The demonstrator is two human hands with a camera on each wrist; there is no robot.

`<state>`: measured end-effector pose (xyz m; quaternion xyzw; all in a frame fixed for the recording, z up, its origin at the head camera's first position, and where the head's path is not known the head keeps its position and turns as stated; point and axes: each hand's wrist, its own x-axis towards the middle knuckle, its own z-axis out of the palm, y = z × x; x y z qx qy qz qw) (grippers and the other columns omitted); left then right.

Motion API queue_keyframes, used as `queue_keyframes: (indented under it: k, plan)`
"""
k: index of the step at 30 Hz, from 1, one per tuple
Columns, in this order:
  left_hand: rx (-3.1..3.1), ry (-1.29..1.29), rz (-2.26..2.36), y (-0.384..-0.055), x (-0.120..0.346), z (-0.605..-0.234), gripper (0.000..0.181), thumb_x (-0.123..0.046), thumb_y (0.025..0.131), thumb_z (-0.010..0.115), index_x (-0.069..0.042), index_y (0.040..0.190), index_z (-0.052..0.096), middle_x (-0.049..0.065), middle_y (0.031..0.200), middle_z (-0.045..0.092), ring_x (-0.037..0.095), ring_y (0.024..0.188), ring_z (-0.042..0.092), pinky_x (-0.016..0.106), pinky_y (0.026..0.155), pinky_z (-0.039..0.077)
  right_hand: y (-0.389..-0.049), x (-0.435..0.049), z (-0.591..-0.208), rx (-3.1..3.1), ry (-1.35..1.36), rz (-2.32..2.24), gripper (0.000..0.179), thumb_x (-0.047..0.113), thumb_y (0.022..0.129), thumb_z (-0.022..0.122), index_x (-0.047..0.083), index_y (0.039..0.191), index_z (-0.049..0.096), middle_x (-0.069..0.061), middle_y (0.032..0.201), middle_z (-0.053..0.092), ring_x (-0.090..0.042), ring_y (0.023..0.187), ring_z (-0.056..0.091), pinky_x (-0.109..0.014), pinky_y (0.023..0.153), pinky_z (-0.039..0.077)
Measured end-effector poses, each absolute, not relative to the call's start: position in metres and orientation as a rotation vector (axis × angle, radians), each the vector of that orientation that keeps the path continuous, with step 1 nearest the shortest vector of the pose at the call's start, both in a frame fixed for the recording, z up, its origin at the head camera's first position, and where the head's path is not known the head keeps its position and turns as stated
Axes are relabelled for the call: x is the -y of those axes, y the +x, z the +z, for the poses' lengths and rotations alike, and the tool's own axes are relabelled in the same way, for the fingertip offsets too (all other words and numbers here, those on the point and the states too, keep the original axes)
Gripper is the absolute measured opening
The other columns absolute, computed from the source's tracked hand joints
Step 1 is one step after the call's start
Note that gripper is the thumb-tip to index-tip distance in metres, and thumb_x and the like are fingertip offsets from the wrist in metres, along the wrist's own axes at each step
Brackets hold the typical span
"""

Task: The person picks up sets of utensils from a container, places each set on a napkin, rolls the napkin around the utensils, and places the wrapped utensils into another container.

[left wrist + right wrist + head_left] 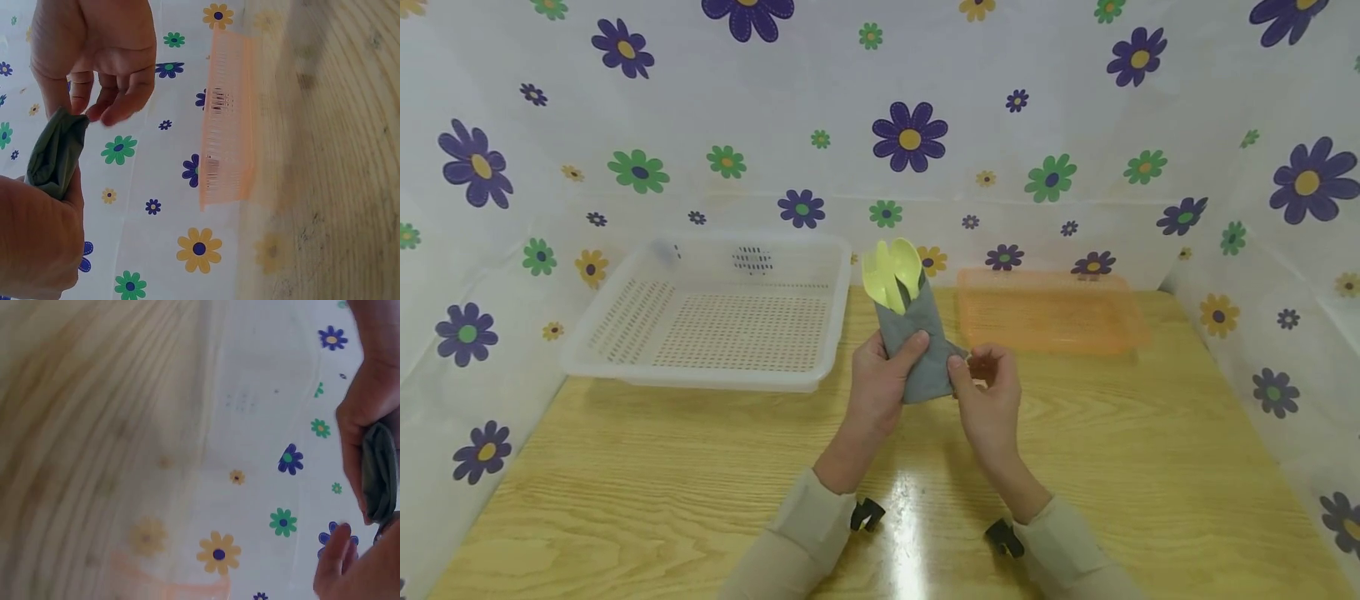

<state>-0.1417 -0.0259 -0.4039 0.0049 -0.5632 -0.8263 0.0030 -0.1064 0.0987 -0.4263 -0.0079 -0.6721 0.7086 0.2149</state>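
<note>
A grey cloth napkin is wrapped as a pocket around pale yellow-green cutlery, held up over the table. A fork, a knife and a spoon stick out of its top; their handles are hidden inside. My left hand grips the bundle from the left, thumb across the front. At the lower right edge, my right hand pinches a corner of the cloth between thumb and finger. The left wrist view shows the folded end of the napkin between both hands.
On the wooden table, a white plastic basket stands at the back left. An orange mesh basket sits at the back right. Flower-printed sheeting encloses the back and sides.
</note>
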Motion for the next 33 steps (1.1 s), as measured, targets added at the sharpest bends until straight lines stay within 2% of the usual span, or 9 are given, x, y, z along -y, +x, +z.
queue_keyframes:
  k: [3,5,8,11,16,19,29,33]
  plan:
    - [1.777,0.007,-2.54,-0.139,0.024,-0.402,0.021,-0.008,0.09,0.072,0.003,0.106,0.064,0.0,0.09,0.069,0.012,0.082,0.068,0.028,0.075,0.056,-0.109,-0.1,-0.43,1.903,0.107,1.643,0.019,-0.004,0.087,0.071,-0.007,0.1,0.057,-0.017,0.093,0.051,-0.021,0.077,0.047,-0.024,0.066,0.038]
    - [1.778,0.007,-2.514,-0.138,0.023,-0.401,0.022,-0.009,0.09,0.072,0.004,0.106,0.065,0.0,0.089,0.069,0.012,0.081,0.068,0.028,0.074,0.056,-0.11,-0.101,-0.431,1.908,0.201,1.488,0.012,-0.007,0.085,0.071,-0.006,0.094,0.064,-0.019,0.089,0.055,-0.025,0.074,0.046,-0.025,0.064,0.036]
    - [1.769,0.018,-2.502,-0.137,0.022,-0.401,0.022,-0.009,0.09,0.073,0.004,0.106,0.065,0.001,0.089,0.069,0.013,0.081,0.068,0.028,0.074,0.055,-0.112,-0.103,-0.43,1.937,0.298,1.348,0.005,-0.007,0.087,0.07,-0.003,0.089,0.07,-0.015,0.083,0.062,-0.024,0.071,0.051,-0.021,0.06,0.039]
    - [1.757,0.033,-2.504,-0.137,0.022,-0.401,0.023,-0.01,0.09,0.073,0.003,0.107,0.065,0.001,0.092,0.069,0.014,0.083,0.068,0.029,0.076,0.055,-0.11,-0.103,-0.428,1.997,0.34,1.282,0.006,-0.005,0.089,0.068,-0.003,0.091,0.073,-0.013,0.082,0.066,-0.02,0.07,0.057,-0.02,0.055,0.042]
    - [1.718,0.026,-2.521,-0.136,0.023,-0.401,0.024,-0.011,0.091,0.072,0.003,0.11,0.064,0.003,0.095,0.068,0.015,0.086,0.067,0.03,0.078,0.055,-0.105,-0.1,-0.425,2.083,0.356,1.245,0.012,0.003,0.089,0.071,-0.002,0.1,0.074,-0.013,0.087,0.068,-0.02,0.072,0.06,-0.03,0.053,0.047]
    - [1.687,0.006,-2.541,-0.136,0.023,-0.401,0.024,-0.01,0.092,0.071,0.003,0.11,0.064,0.003,0.094,0.068,0.015,0.086,0.067,0.029,0.078,0.055,-0.103,-0.098,-0.422,2.091,0.347,1.285,0.017,0.006,0.088,0.074,-0.001,0.103,0.074,-0.012,0.088,0.069,-0.02,0.072,0.059,-0.032,0.054,0.047]
    - [1.704,0.018,-2.569,-0.135,0.021,-0.401,0.021,-0.009,0.093,0.069,0.0,0.111,0.063,0.0,0.094,0.066,0.012,0.085,0.065,0.027,0.077,0.053,-0.1,-0.101,-0.413,2.125,0.075,1.857,0.019,0.011,0.091,0.072,0.0,0.106,0.074,-0.014,0.089,0.071,-0.012,0.072,0.061,-0.022,0.058,0.046]
    - [1.706,0.034,-2.607,-0.135,0.022,-0.401,0.023,-0.01,0.093,0.069,-0.001,0.113,0.062,0.0,0.096,0.065,0.012,0.087,0.064,0.027,0.078,0.053,-0.1,-0.103,-0.411,2.102,-0.021,2.039,0.019,0.01,0.091,0.072,-0.002,0.106,0.074,-0.005,0.087,0.072,-0.011,0.072,0.062,-0.024,0.06,0.048]
